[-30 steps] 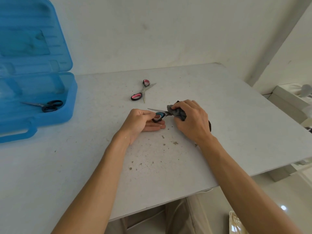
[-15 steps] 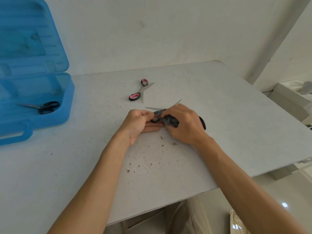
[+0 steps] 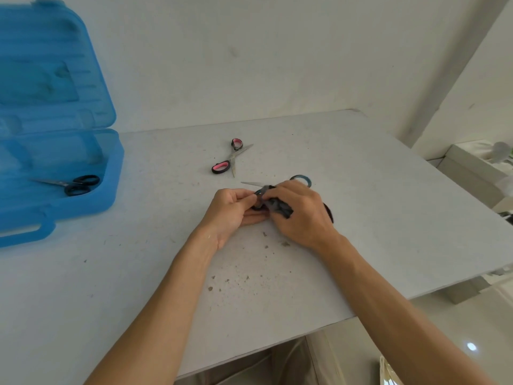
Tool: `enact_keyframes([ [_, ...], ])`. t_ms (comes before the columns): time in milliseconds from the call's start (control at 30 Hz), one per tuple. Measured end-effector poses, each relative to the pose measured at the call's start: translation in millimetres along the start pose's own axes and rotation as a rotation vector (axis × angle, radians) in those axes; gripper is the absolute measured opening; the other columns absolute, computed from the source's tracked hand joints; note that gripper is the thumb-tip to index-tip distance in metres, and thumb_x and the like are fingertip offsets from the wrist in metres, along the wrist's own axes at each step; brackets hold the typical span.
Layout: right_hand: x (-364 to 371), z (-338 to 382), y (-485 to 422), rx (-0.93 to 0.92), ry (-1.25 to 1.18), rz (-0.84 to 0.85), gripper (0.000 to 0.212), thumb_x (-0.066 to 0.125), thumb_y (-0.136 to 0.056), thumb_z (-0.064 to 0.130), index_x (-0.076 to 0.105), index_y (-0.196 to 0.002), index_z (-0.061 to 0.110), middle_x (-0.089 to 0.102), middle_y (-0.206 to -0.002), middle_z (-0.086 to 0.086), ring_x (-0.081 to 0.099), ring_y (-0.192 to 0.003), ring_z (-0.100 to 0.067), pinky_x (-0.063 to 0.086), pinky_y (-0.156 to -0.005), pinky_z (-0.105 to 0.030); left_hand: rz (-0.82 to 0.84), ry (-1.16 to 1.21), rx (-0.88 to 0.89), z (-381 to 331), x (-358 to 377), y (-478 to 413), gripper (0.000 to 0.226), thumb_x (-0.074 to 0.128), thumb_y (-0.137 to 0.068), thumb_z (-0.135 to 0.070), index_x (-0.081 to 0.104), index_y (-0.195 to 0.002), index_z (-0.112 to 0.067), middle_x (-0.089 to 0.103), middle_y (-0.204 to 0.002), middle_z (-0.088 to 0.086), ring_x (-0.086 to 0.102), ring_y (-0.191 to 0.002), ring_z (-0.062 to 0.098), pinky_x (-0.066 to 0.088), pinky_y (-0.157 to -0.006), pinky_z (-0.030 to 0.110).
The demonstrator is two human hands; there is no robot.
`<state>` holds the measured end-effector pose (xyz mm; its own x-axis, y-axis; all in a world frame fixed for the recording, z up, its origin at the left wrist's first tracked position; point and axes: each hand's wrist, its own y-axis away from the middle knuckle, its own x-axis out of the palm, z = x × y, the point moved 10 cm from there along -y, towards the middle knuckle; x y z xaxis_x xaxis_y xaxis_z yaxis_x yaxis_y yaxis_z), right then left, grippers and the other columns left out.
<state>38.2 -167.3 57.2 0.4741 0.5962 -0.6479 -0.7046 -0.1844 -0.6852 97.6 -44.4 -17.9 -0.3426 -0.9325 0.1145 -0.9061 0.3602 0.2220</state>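
Note:
At the table's middle, my left hand (image 3: 234, 208) grips the lower handle of a pair of blue-handled scissors (image 3: 301, 179), whose blades are spread; one blade tip points left and a blue handle loop shows above my right hand. My right hand (image 3: 301, 215) pinches a dark grey cloth (image 3: 280, 208) against the scissors near their pivot. Most of the scissors lie hidden under both hands.
Pink-handled scissors (image 3: 230, 159) lie open on the grey table (image 3: 361, 204) beyond my hands. An open blue plastic case (image 3: 108, 190) at the left holds black-handled scissors (image 3: 75, 184). Crumbs dot the table near me. A wall stands behind; the table edge drops at right.
The blue-handled scissors have opened wider, with a blue handle loop now showing above my right hand. My right hand with the cloth has shifted along the scissors toward the pivot.

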Motion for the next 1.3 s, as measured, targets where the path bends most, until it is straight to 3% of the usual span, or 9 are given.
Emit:
enact_keyframes([
  [100, 7.2, 11.2, 0.0, -0.083, -0.063, 0.040, 0.015, 0.075, -0.086, 0.003, 0.078, -0.100, 0.008, 0.074, -0.098, -0.004, 0.068, -0.087, -0.021, 0.055, -0.080, -0.029, 0.004, -0.019, 0.027, -0.2, -1.6, 0.3, 0.023, 0.054, -0.105, -0.006, 0.072, -0.116, 0.003, 0.077, -0.107, 0.020, 0.078, -0.095, 0.027, 0.063, -0.078, 0.028],
  [233, -10.9, -23.6, -4.7, 0.065, 0.033, -0.107, 0.018, 0.069, -0.083, -0.003, 0.077, -0.096, 0.007, 0.074, -0.091, -0.003, 0.066, -0.082, -0.021, 0.057, -0.072, -0.040, 0.007, -0.032, 0.022, 0.7, 1.3, 0.0, 0.023, 0.053, -0.104, -0.003, 0.069, -0.118, 0.006, 0.077, -0.104, 0.021, 0.078, -0.095, 0.026, 0.063, -0.079, 0.028],
  [433, 6.8, 1.2, -2.4, -0.064, -0.011, 0.016, 0.016, 0.074, -0.087, 0.004, 0.079, -0.101, 0.008, 0.075, -0.102, -0.005, 0.067, -0.088, -0.022, 0.055, -0.078, -0.030, -0.003, -0.049, 0.069, -3.9, 0.4, 1.3, 0.025, 0.054, -0.103, -0.002, 0.071, -0.121, 0.000, 0.077, -0.108, 0.017, 0.077, -0.099, 0.025, 0.063, -0.083, 0.030],
  [567, -12.1, -36.4, -6.3, 0.167, 0.127, -0.113, 0.015, 0.072, -0.084, -0.001, 0.078, -0.094, 0.009, 0.073, -0.090, -0.004, 0.065, -0.082, -0.023, 0.056, -0.065, -0.036, -0.001, -0.029, 0.033, -3.7, 5.3, 3.9, 0.022, 0.055, -0.103, -0.001, 0.069, -0.119, 0.002, 0.079, -0.101, 0.017, 0.078, -0.094, 0.026, 0.063, -0.078, 0.028],
  [800, -54.1, -97.9, 17.9, 0.633, 0.024, -0.287, 0.013, 0.069, -0.089, 0.009, 0.075, -0.099, 0.016, 0.072, -0.088, 0.000, 0.066, -0.081, -0.020, 0.055, -0.073, -0.035, -0.032, 0.008, 0.029, -7.7, -5.1, 2.9, 0.021, 0.050, -0.105, -0.004, 0.069, -0.114, -0.001, 0.079, -0.103, 0.016, 0.078, -0.091, 0.029, 0.064, -0.079, 0.032],
  [900, -42.9, -100.9, 19.2, 0.693, -0.067, -0.225, 0.012, 0.069, -0.090, 0.013, 0.075, -0.097, 0.021, 0.070, -0.082, 0.006, 0.068, -0.078, -0.019, 0.057, -0.071, -0.034, -0.033, -0.062, 0.046, -8.9, -6.4, 0.8, 0.024, 0.047, -0.106, -0.005, 0.069, -0.116, -0.006, 0.079, -0.103, 0.013, 0.073, -0.081, 0.024, 0.057, -0.069, 0.032],
  [1067, -34.6, -95.3, 14.2, 0.677, -0.053, -0.130, 0.013, 0.071, -0.091, 0.013, 0.075, -0.101, 0.021, 0.065, -0.081, 0.018, 0.063, -0.080, -0.008, 0.049, -0.069, -0.019, -0.105, -0.057, 0.034, -7.2, -8.2, -1.4, 0.027, 0.040, -0.107, -0.008, 0.067, -0.112, -0.009, 0.075, -0.090, 0.014, 0.046, -0.060, 0.013, 0.035, -0.056, 0.029],
  [1167, -24.3, -89.9, 11.4, 0.620, -0.010, -0.032, 0.015, 0.072, -0.089, 0.014, 0.075, -0.099, 0.025, 0.071, -0.085, 0.013, 0.065, -0.083, -0.013, 0.055, -0.070, -0.029, -0.174, -0.062, 0.024, -6.1, -10.8, -1.4, 0.028, 0.037, -0.105, -0.010, 0.064, -0.107, -0.004, 0.068, -0.080, 0.013, 0.039, -0.054, 0.011, 0.029, -0.054, 0.029],
  [1300, -13.7, -79.7, 7.6, 0.514, 0.094, 0.059, 0.015, 0.071, -0.088, 0.017, 0.074, -0.098, 0.028, 0.069, -0.084, 0.013, 0.060, -0.083, -0.013, 0.049, -0.066, -0.030, -0.307, -0.066, 0.017, -4.8, -15.1, 0.6, 0.026, 0.038, -0.100, -0.015, 0.061, -0.091, -0.006, 0.060, -0.074, 0.011, 0.036, -0.050, 0.009, 0.028, -0.047, 0.024],
])
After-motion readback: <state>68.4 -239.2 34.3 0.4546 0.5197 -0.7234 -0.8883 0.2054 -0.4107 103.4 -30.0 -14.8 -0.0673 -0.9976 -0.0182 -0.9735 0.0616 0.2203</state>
